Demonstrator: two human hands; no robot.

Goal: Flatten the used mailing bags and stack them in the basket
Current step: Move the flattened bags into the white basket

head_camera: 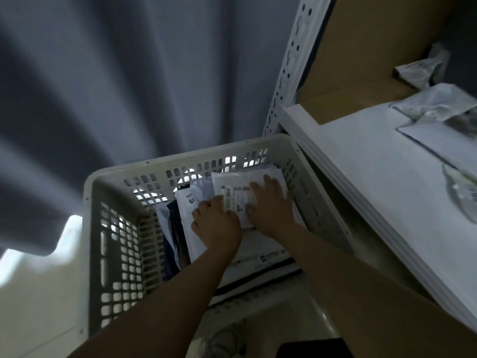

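Two spread hands, left [216, 223] and right [268, 205], press the label-up mailing bag [232, 182] lying crosswise in the basket [180, 157].

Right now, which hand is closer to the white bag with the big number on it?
Left. The left hand overlaps the edge of the numbered bag. The right hand presses the barcode-labelled bag further right, inside the basket.

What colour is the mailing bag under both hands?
White mailing bag with a black-printed barcode label, seen in the head view, lying in the white basket.
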